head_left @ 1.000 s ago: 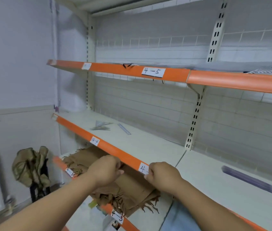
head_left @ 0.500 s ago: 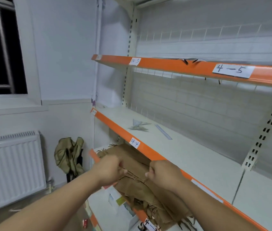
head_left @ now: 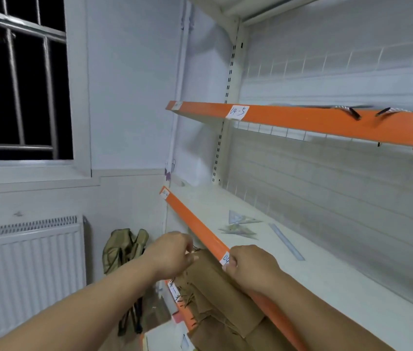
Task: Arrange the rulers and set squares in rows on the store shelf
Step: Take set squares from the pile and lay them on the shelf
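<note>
The view has swung left along the shelf [head_left: 327, 282], so both set squares [head_left: 238, 225] and the ruler [head_left: 286, 241] now lie beyond the left hand [head_left: 172, 252] and right hand [head_left: 253, 266], both closed on brown cloth [head_left: 215, 295], rows unstarted.

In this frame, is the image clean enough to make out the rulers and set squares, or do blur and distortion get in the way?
Head view: wide-angle bending curves the shelf edges; motion blur softens the set squares and the ruler, so their markings are unreadable; lighting is even, without harsh glare; the window is black.

View farther left; hands [head_left: 210, 262] unmoved.
</note>
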Demonstrator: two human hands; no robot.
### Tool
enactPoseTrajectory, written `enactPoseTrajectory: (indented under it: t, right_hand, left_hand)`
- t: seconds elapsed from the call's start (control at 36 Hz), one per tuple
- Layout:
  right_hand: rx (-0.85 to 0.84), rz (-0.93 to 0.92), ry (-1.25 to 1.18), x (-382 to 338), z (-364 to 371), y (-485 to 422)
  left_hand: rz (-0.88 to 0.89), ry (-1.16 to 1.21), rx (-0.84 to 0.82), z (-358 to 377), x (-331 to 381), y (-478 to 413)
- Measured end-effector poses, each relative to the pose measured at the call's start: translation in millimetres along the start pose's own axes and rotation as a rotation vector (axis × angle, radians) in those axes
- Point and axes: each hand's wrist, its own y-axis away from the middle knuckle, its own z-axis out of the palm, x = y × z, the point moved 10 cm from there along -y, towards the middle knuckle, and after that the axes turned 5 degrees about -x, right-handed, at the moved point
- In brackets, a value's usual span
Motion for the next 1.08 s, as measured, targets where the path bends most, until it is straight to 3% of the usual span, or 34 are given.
enactPoseTrajectory:
  t: [0.44, 0.83, 1.08]
  right_hand:
    - [-0.026, 0.15, 0.068, 51, 5, -80]
    - [0.008, 0.493, 0.059, 94, 6, -154]
    - [0.009, 0.684, 0.027, 105, 24, -144]
  left_hand:
    - [0.178, 0.037, -0.076, 25, -2, -114]
    - [0.474, 0.006, -0.193, 30, -12, -249]
    - [0.623, -0.001, -0.28, 53, -9, -280]
